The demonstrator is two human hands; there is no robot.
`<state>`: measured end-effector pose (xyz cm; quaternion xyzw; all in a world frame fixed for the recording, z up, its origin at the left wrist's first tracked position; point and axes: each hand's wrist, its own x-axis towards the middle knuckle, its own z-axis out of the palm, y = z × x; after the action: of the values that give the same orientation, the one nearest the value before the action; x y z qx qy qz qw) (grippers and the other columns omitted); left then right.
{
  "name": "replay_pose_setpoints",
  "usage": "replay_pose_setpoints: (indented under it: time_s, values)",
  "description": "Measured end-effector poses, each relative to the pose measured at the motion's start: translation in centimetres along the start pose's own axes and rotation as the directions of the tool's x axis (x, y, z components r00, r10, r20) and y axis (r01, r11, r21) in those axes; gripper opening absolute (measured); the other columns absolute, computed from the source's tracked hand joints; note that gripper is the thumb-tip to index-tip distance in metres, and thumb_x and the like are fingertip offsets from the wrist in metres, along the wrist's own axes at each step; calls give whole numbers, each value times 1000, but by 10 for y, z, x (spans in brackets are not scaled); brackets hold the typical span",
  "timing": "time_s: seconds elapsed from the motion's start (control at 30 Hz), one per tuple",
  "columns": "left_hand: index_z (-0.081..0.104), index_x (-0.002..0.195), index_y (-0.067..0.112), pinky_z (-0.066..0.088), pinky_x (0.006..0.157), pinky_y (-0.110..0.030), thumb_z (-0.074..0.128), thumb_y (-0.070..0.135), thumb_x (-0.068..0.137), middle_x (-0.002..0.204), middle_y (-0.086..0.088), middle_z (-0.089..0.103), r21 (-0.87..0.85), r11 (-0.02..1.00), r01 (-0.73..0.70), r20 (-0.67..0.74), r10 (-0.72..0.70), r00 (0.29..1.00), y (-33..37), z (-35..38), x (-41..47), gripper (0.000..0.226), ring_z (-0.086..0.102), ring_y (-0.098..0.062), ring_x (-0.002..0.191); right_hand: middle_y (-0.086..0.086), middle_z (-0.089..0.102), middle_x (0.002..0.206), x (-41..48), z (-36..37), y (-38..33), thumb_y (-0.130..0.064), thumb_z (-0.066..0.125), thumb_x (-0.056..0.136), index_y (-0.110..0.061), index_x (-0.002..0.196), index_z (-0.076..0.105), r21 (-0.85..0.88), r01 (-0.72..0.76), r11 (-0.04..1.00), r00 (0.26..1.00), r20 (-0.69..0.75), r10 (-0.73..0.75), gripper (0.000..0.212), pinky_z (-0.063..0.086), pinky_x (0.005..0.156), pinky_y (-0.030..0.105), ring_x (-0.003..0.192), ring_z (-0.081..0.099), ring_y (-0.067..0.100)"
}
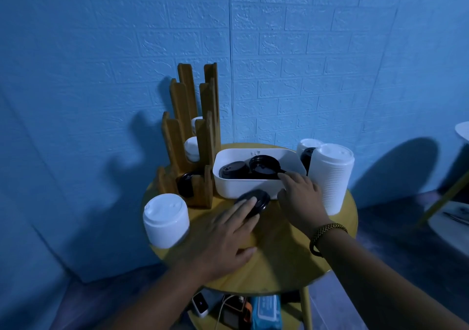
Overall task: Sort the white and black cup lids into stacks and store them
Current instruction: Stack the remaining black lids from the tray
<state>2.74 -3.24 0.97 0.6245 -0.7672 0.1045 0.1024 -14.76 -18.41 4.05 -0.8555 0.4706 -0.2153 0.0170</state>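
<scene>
Rests left grip (223, 235) flat, fingers straight, on black lid (258, 197) atop counter (279, 261), just left of right grip (302, 197). Hooks right grip over white bin (241, 187) wall, fingertips touching black lids (264, 167) inside; hold there impossible to tell.

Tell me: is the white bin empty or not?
Not empty. Several black lids lie inside the white bin; no white lids show in it.

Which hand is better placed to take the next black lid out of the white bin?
Right. The right hand is at the white bin front rim, fingertips beside the black lids inside. The left hand lies flat on a loose black lid on the table.
</scene>
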Motion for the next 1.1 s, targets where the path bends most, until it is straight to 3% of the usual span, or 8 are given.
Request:
replay_pose_setpoints:
  time_s: [0.1,0.2,0.27,0.4,0.5,0.67,1.0,1.1]
  values:
    - [37,155,34,12,125,-36,37,60,103,168,20,-12,-102,995,-3,188,22,982,-3,-12,-3,59,-14,0,152,0,45,149,2,-3,-6,-27,38,101,-22,147,42,27,29,999,1000,2,-29,47,28,112,43,139,36,23]
    - [67,122,34,27,119,-33,46,54,102,162,26,21,-273,959,81,134,-45,990,-5,-18,-4,35,11,0,152,2,47,146,9,-8,-17,-25,36,103,-19,146,43,78,44,996,999,19,-46,44,30,111,41,136,38,24]
    - [66,115,32,37,110,-28,54,45,101,153,28,32,-453,860,233,58,-232,971,-5,-19,0,22,28,-3,147,5,50,141,18,-9,-23,-26,37,102,-17,144,43,92,31,995,999,40,-34,43,33,108,43,132,42,27]
    - [20,157,36,34,115,-35,67,49,92,166,10,17,-482,754,446,239,-377,895,-6,-13,17,81,21,-15,152,11,58,117,42,-8,-30,-26,39,99,-14,125,49,119,-93,989,990,113,80,30,44,90,46,108,52,31]
    - [1,161,36,31,120,-44,71,55,88,169,6,11,-473,713,518,332,-400,854,-5,-9,25,103,16,-20,154,10,59,99,56,-8,-30,-29,40,97,-15,104,45,109,-177,978,974,164,158,16,48,76,43,88,54,30]
    - [6,161,37,34,118,-43,76,60,81,167,5,23,-454,692,561,334,-452,827,-12,-4,29,108,26,-19,151,5,61,80,74,-8,-27,-38,48,97,-13,105,45,104,-266,958,950,199,241,27,41,55,31,70,59,21]
    - [6,161,34,20,123,-44,67,83,70,168,15,8,-346,776,528,378,-400,835,-17,-1,11,119,5,-14,155,6,57,68,100,6,-31,-22,53,94,-11,88,54,148,-382,912,913,213,348,13,35,48,26,58,52,20]
    - [8,160,40,22,122,-40,68,79,75,167,14,15,-362,777,515,374,-385,844,-17,-5,9,111,14,-13,153,7,57,69,103,7,-30,-14,53,94,-7,98,55,185,-417,890,902,207,380,9,35,46,27,58,52,19]
